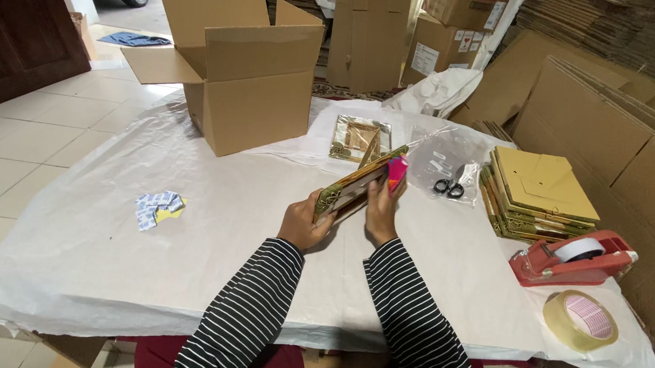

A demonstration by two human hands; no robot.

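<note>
A: Head view. Both hands up over the tabletop (191, 222), sharing one thing: a flat gilt frame (357, 184) held on edge, a pink card (397, 173) showing at its far end.

B: Axis?

A: Long axis runs from lower left, near the person, up and away to the right. The near end sits in the left hand (304, 224), the middle in the right hand (381, 209). The frame is tilted, lifted clear of the white sheet as far as I can tell.

B: Grip, left?

A: Closed on the frame's near corner, thumb on the upper face, fingers wrapped under. Firm clamp.

B: Right?

A: Also closed on it, fingers along the far side edge, thumb hidden behind. It touches the frame just below the pink card; whether it pinches the card too I cannot tell.

B: Which hand is nearer the far end?

A: The right. The left only anchors the near corner.

B: Surroundings?

A: A second frame (360, 139) lies flat just beyond the held one. Right of it, a clear bag (441, 149) and scissors (449, 188). Further right, a stack of flat cartons (540, 194), then a red tape dispenser (571, 258) and a loose tape roll (580, 320) near the edge. Open box (251, 75) at far left-centre, well apart from the hands. Small packets (158, 209) to the left, also apart.
</note>
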